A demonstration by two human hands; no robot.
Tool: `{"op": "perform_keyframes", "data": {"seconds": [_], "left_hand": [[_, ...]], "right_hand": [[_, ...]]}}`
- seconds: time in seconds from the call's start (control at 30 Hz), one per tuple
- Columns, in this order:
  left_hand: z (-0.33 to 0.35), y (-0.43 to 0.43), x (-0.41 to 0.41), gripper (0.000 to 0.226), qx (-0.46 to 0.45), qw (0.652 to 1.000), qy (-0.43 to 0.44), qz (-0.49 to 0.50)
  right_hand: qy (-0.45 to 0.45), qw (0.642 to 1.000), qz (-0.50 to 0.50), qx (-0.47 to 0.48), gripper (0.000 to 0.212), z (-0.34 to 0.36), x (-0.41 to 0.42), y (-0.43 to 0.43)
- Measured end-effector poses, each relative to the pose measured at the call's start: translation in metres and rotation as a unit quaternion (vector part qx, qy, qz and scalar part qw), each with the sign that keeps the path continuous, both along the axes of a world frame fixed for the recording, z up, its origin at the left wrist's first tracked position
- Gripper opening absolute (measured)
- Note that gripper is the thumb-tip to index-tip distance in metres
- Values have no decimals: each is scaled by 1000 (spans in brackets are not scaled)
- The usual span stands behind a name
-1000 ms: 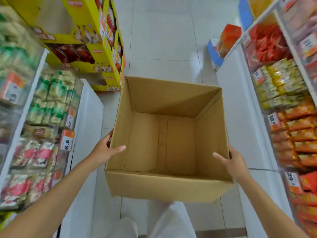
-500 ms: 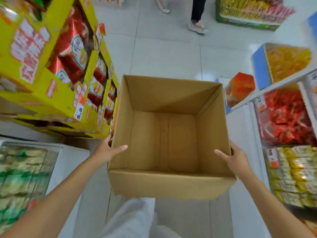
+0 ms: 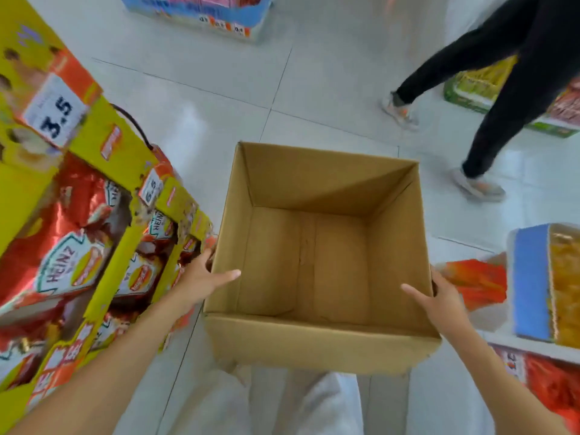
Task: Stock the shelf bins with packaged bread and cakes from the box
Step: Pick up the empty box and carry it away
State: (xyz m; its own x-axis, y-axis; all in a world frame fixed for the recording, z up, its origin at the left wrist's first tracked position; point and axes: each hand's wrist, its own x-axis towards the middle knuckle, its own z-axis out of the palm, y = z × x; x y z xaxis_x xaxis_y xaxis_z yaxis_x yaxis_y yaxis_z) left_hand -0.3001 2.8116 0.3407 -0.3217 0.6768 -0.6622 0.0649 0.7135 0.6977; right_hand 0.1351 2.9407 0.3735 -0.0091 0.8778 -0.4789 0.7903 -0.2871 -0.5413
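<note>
Cardboard box [image 3: 314, 346] held above pale tiled floor [image 3: 201, 89], open top up, bare bottom seen. Left wall gripped by left hand [image 3: 201, 277], right wall by right hand [image 3: 439, 299]; thumbs laid inside, fingers curled outside. Yellow display stand [image 3: 119, 146] of red Heinz sachets [image 3: 62, 265] noted at left. White shelf [image 3: 533, 345] of packaged goods at right. Passer-by's dark-trousered legs [image 3: 502, 89] ahead.

One box [image 3: 317, 346]. Two hands: left hand [image 3: 201, 279], right hand [image 3: 441, 301]. One passer-by [image 3: 505, 127] with two shoes [image 3: 400, 113].

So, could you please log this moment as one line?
box: empty, held | left hand: grips left wall | right hand: grips right wall
</note>
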Motion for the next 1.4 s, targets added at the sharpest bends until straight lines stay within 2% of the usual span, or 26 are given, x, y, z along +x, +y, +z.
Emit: {"op": "perform_keyframes", "data": {"seconds": [0.03,0.17,0.3,0.47,0.6,0.7,0.87,1.1,1.4], "left_hand": [[-4,23,-3,97,2,1000,-7,17],[-16,100,-14,104,0,996,-35,78],[-15,162,-38,88,16,985,-28,171],[-34,221,-102,111,34,965,-55,255],[-49,272,-143,92,37,943,-36,328],[-68,292,-171,90,30,931,-35,362],[-83,297,-195,96,1,904,-50,425],[-124,288,-179,111,-61,853,-72,512],[-220,293,-134,102,-87,803,-41,588]], "right_hand": [[4,1000,14,-7,69,-6,-5,37],[15,997,77,-7,56,-13,-47,172],[10,988,156,-13,39,-7,-104,292],[7,971,241,2,44,-6,-209,417],[6,951,308,8,50,-25,-304,492],[18,937,349,-10,51,-44,-371,540],[19,907,419,-39,54,-75,-460,585],[0,854,514,-77,58,-133,-542,610],[-6,791,605,-94,68,-257,-602,617]]}}
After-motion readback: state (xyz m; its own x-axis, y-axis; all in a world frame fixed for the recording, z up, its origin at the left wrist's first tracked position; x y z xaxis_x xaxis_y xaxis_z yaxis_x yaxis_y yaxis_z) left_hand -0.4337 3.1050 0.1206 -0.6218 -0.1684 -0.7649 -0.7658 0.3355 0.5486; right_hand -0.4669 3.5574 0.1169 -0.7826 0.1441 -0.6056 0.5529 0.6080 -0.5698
